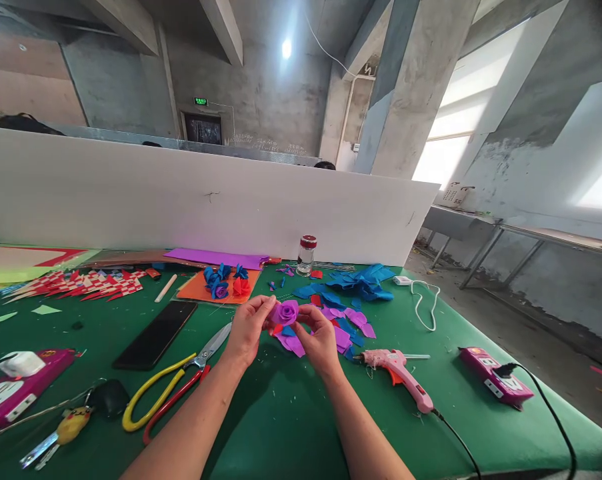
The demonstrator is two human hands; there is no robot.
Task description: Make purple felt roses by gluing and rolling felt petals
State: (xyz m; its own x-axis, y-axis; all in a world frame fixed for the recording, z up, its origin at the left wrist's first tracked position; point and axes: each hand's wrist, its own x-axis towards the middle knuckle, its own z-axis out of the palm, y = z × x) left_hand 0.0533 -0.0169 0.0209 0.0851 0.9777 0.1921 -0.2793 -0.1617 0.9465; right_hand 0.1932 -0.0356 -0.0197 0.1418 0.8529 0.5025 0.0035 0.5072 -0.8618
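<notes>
Head view: both hands meet over the green table, w/ a purple felt rose held between them just above the cloth. Left hand is curled closed, thumb & fingertips pinching the rose's left side; right hand is likewise closed round its right side & base, fingers partly under it. Loose purple petals lie right beneath & beside the hands, blue felt scraps further back. Pink glue gun rests just right of the right hand, nozzle toward the petals; yellow/red-handled scissors left of the left hand. Finished blue & red flowers sit on an orange sheet behind. To do this well, imo: keep the base pinched tight so the wraps don't unroll, turn the rose w/ one hand while the other presses each layer flat, & keep fingertips off any fresh hot glue.
</notes>
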